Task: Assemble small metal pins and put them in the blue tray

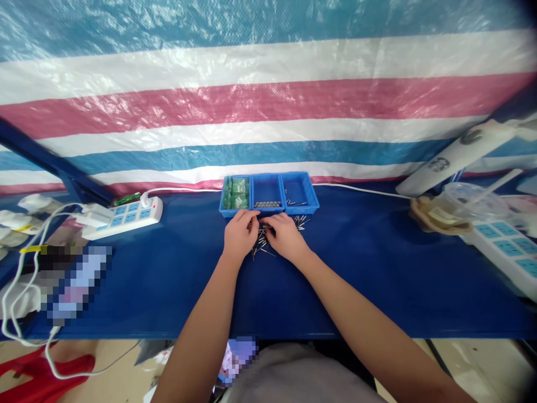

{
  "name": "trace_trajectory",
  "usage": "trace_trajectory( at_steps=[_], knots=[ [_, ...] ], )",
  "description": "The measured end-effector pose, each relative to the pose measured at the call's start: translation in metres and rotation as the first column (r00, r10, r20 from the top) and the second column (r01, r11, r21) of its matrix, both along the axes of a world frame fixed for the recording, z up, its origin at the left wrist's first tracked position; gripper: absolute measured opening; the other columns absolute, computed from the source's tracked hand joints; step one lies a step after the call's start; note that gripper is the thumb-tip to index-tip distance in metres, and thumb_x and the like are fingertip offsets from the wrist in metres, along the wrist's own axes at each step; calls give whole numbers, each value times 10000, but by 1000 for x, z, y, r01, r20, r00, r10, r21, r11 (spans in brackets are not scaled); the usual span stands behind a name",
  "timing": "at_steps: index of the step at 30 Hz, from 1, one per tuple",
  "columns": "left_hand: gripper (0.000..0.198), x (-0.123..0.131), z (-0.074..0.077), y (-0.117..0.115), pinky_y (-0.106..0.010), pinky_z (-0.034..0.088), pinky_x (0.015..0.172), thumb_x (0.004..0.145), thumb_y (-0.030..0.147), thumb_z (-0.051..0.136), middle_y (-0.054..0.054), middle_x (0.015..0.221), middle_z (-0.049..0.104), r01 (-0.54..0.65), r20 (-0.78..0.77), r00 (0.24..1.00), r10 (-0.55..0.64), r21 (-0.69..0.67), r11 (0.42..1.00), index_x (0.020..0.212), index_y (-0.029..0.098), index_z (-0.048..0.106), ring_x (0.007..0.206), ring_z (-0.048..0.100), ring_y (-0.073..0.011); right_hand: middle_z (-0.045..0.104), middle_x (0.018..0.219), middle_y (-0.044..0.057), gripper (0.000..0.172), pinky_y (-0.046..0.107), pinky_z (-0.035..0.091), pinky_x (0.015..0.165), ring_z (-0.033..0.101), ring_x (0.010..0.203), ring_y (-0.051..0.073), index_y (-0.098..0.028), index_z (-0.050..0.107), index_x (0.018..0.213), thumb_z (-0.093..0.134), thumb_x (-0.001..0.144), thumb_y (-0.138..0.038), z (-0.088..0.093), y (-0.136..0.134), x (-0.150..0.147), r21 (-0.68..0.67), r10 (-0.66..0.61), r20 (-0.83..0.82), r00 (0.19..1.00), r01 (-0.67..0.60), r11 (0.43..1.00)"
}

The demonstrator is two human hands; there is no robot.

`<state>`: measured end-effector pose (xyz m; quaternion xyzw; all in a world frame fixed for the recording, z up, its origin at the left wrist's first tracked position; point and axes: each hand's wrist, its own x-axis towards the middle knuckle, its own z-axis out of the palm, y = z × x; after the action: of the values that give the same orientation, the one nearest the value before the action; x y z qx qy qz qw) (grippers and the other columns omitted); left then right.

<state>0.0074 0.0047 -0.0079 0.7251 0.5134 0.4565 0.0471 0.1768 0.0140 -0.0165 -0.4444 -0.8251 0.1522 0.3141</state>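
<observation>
Three joined blue bins stand at the back of the blue table. The left bin [225, 211] holds green packets [240, 193], the middle bin [268, 182] a row of small metal parts [267, 205], the right bin [298, 187] a few thin metal pieces. In front of them lies a loose pile of thin metal pins [260, 242]. My left hand [242, 232] is at the pile's left side, fingers curled inward near the bin's front. My right hand [284, 235] reaches over the pile, thumb and fingers bent together. Whatever is between the fingers of either hand is too small to make out.
A white power strip [130, 217] with cables is at the left, near a pixelated device [81, 282]. At the right are a plastic cup [474, 200], another power strip [505, 246] and a white tube [453, 154]. Striped sheeting [268, 101] hangs behind.
</observation>
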Motion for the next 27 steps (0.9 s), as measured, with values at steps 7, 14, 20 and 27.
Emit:
trace_trajectory(
  at_steps=[7,14,20,27],
  knots=[
    [217,0,1,0,-275,570,793,952,141,561,-36,986,736,-1,10,1000,1,5,1000,1067,217,728,755,668,-129,709,1045,94,295,448,524,972,626,1003,257,-223,739,1112,540,931,-100,5,-1,-2,22,-46,-202,978,51,998],
    [194,1,0,-3,-247,559,728,964,186,566,-33,980,739,55,21,998,-54,-13,998,1064,213,730,703,654,-106,662,1047,81,187,351,608,773,679,805,175,-213,731,1059,610,918,-236,5,-5,-5,-158,-131,-549,826,52,986],
    [192,3,0,-7,-233,547,680,943,215,594,-32,935,726,104,27,994,-103,-34,994,1072,203,737,619,613,-83,712,859,37,279,384,616,813,700,799,196,-220,697,965,772,790,-423,2,-2,-7,-375,-257,-758,599,-78,924],
    [205,2,-1,-8,-238,543,660,953,266,622,-26,887,705,161,79,985,-155,-62,985,1121,204,723,605,599,-88,698,770,-2,404,370,623,752,678,689,171,-226,688,907,842,693,-532,8,-1,-9,-446,-329,-805,494,-139,884]
  ],
)
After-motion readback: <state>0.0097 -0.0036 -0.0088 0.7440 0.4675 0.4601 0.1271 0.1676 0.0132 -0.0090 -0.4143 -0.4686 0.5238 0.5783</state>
